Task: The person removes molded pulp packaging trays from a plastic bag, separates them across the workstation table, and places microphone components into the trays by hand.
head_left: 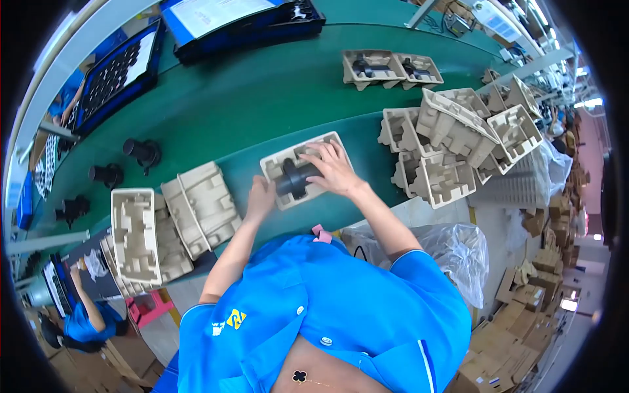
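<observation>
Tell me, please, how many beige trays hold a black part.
3: one tray between the left hand and right hand, and two adjoining trays farther across the green surface. The piled trays may hide more.

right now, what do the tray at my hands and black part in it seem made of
The tray looks like matte moulded pulp: beige, soft-edged pockets. The black part is probably smooth plastic, judging by its faint sheen; coated metal is possible.

1. Left forearm (230,257) and right forearm (386,224) reach forward, angling inward
2. Left hand (261,196) is blurred, its fingers perhaps curled
3. Right hand (334,170) is palm down, fingers spread, apart from the left
</observation>
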Demonstrator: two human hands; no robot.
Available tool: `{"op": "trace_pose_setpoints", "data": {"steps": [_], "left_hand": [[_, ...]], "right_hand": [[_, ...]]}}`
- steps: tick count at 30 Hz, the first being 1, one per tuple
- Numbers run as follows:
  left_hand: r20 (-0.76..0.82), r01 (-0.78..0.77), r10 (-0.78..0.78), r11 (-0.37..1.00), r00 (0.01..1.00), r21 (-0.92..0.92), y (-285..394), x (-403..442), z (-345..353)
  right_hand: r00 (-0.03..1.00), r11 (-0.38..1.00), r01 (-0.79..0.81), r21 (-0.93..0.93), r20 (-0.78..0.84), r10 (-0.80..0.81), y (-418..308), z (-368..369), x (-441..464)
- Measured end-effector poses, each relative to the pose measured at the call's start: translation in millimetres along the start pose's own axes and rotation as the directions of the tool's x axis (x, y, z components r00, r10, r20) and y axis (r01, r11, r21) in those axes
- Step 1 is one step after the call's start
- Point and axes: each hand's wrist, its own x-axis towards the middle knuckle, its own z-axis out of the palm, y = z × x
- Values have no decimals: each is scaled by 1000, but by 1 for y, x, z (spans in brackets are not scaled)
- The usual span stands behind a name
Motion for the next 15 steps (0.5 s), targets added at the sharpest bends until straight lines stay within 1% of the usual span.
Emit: {"op": "trace_pose_setpoints", "data": {"steps": [1, 2, 3, 4, 5, 6, 8, 9, 10, 11, 12, 15], "left_hand": [[-8, -41, 42, 998, 999, 53, 3, 3, 0], [13, -7, 6, 997, 1000, 81, 6, 7, -1], [29, 24, -27, 994, 999, 108, 18, 12, -6], [41, 53, -59, 990, 997, 133, 26, 20, -8], [1, 26, -27, 990, 1000, 138, 26, 33, -12], [-10, 33, -32, 995, 999, 98, 22, 56, -16], [-98, -64, 77, 990, 992, 127, 6, 118, -28], [-135, -51, 72, 986, 988, 156, 18, 149, -37], [-166, -35, 66, 982, 984, 185, 32, 179, -43], [-166, -13, 57, 968, 984, 252, 44, 210, -48], [-169, 7, 49, 947, 984, 320, 56, 241, -50], [-179, -49, 125, 924, 976, 380, 92, 308, -28]], "right_hand": [[992, 997, -53, 54, -108, 58, -7, -3, -5], [970, 989, -96, 115, -211, 119, -16, -8, -10], [923, 973, -131, 188, -335, 189, -23, -11, -16], [865, 951, -233, 205, -402, 299, -28, -8, -26], [789, 920, -284, 268, -479, 384, -34, -7, -34], [723, 892, -354, 281, -522, 452, -31, 8, -46], [644, 817, -435, 378, -503, 576, -38, 13, -59], [640, 774, -497, 392, -437, 632, -35, 24, -67], [658, 753, -527, 394, -372, 655, -31, 32, -74], [660, 741, -541, 399, -345, 668, -28, 41, -79], [661, 727, -554, 405, -317, 680, -25, 48, -81], [681, 715, -529, 458, -275, 679, -19, 45, -77]]}}
